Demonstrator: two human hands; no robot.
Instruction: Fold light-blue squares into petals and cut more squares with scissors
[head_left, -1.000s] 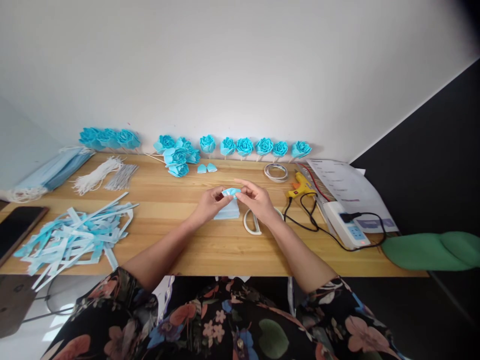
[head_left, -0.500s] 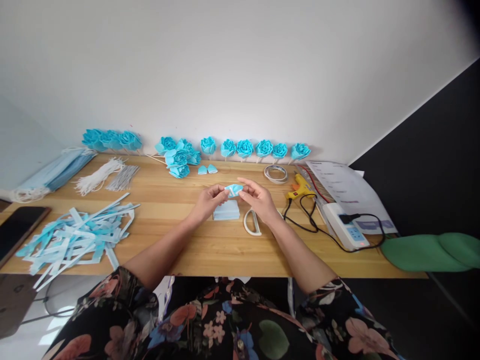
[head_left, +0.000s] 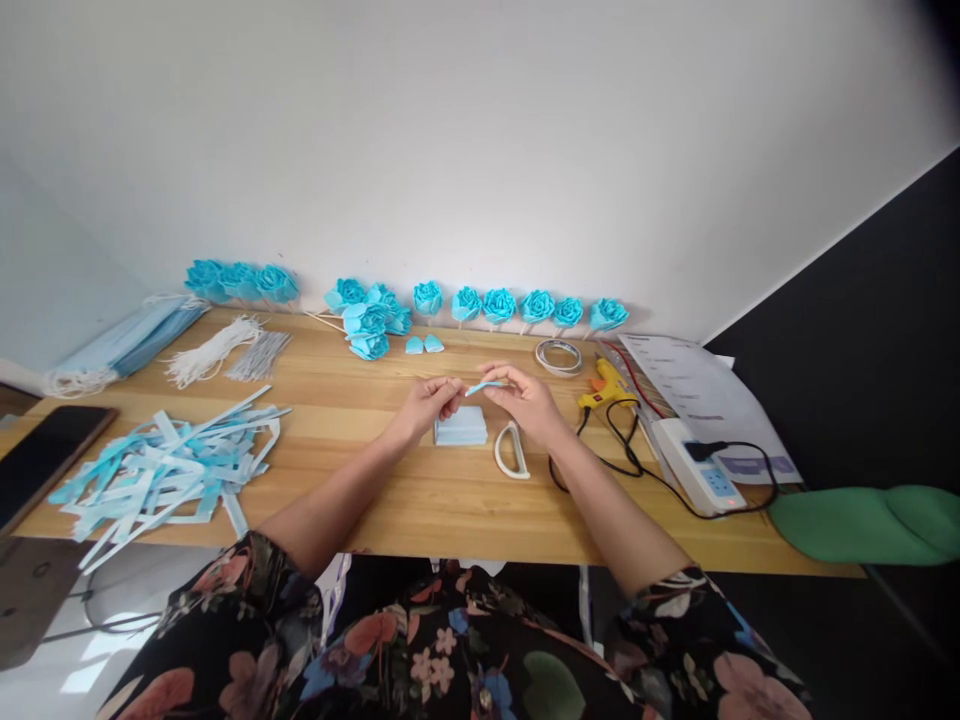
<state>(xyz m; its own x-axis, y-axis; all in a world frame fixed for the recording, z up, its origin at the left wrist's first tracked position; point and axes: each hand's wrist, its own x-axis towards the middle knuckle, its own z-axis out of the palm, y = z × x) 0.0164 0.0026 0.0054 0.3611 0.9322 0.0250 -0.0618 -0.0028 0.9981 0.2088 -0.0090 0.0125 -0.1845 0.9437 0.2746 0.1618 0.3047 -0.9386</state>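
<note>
My left hand (head_left: pixel 426 404) and my right hand (head_left: pixel 525 400) meet above the middle of the wooden table (head_left: pixel 390 500). Both pinch a small light-blue fabric piece (head_left: pixel 484 385), which shows as a thin edge-on strip between the fingertips. Just below it a small stack of blue fabric pieces (head_left: pixel 460 428) lies on the table. A white half-round tool (head_left: pixel 511 452) rests under my right wrist. Several finished blue fabric roses (head_left: pixel 495 304) line the wall behind.
A heap of blue and white strips (head_left: pixel 169 465) lies at left, with white ear loops (head_left: pixel 206 350), face masks (head_left: pixel 124 340) and a phone (head_left: pixel 41 460). At right are a tape roll (head_left: pixel 559 355), yellow glue gun (head_left: pixel 609 385), power strip (head_left: pixel 701 470), papers (head_left: pixel 694 385) and a green cushion (head_left: pixel 862 510).
The blue piece has gone from a folded, open shape to a thin flat strip between my fingertips. My view shifted slightly, so the table things sit a little lower and to the right.
</note>
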